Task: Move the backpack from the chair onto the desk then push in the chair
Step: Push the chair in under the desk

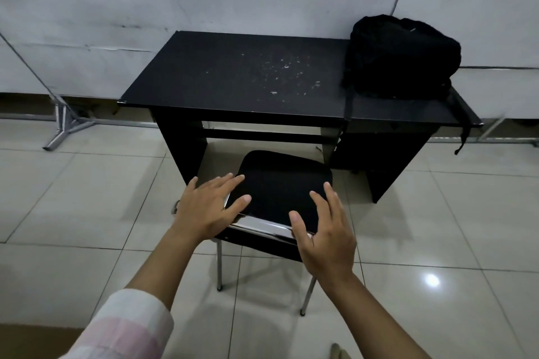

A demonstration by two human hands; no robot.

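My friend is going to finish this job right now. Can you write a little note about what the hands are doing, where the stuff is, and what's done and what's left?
Left hand: open, fingers spread, over the left back corner of the chair.
Right hand: open, at the right back edge; firm contact cannot be told.
Backpack: on the right end of the desk, straps dangling over the front edge. That step is done.
Chair seat is bare and mostly out in front of the desk opening.
Left: push the chair in under the desk.

Dim indoor light, glare spot on floor tiles (431,280) (lower right), wide-angle edge bending
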